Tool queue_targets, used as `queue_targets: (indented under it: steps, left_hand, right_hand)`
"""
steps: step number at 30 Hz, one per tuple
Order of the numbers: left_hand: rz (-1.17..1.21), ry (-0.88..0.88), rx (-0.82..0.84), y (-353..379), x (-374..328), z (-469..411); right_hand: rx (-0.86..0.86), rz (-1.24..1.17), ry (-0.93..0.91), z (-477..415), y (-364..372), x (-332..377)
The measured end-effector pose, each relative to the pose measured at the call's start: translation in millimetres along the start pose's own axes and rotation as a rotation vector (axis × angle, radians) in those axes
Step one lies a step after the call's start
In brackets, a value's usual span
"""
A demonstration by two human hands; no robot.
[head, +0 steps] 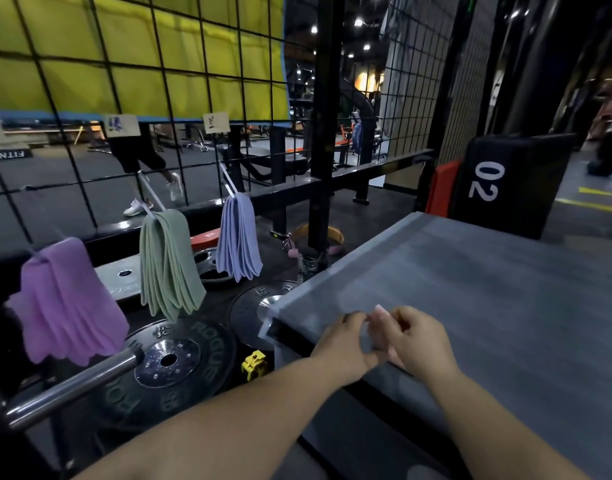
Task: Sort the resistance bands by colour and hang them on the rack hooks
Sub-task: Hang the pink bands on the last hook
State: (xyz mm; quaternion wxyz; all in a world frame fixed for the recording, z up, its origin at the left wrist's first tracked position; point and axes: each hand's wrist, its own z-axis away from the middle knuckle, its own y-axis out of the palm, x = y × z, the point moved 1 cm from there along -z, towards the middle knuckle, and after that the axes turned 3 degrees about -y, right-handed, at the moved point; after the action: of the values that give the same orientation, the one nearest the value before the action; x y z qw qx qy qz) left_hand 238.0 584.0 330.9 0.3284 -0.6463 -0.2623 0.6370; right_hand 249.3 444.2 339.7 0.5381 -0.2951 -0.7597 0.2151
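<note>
purple bands (65, 299): soft matt cloth | green bands (169, 261): soft matt cloth | lilac bands (238, 237): soft matt cloth | pink band (380, 310): too blurry to tell | rack (323, 98): black metal, not shiny | bar (72, 386): smooth shiny metal | weight plate (200, 344): dull black rubber, shiny metal middle | table top (470, 289): smooth matt grey

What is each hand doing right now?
Left hand: pinching the pale pink band.
Right hand: fingers curled round the same pale pink band.
</note>
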Motion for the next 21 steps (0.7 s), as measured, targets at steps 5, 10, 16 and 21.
queue_targets:
  steps: [5, 10, 16, 21]
  left_hand:
    - [0.078, -0.049, -0.068, -12.4, 9.9, 13.3]
    - [0.157, -0.027, -0.073, -37.0, 37.8, 32.1]
    - [0.127, -0.027, -0.096, -66.2, 58.1, 57.3]
    - [0.052, 0.009, -0.178, -89.3, 70.1, 83.0]
  right_hand:
    - [0.039, -0.154, -0.056, 11.4, 12.0, 24.0]
    - [0.068, -0.214, -0.090, 19.3, 25.5, 37.8]
    - [0.196, -0.401, -0.109, 29.0, 41.7, 70.7]
    - [0.270, -0.635, 0.007, 38.7, 60.9, 95.9]
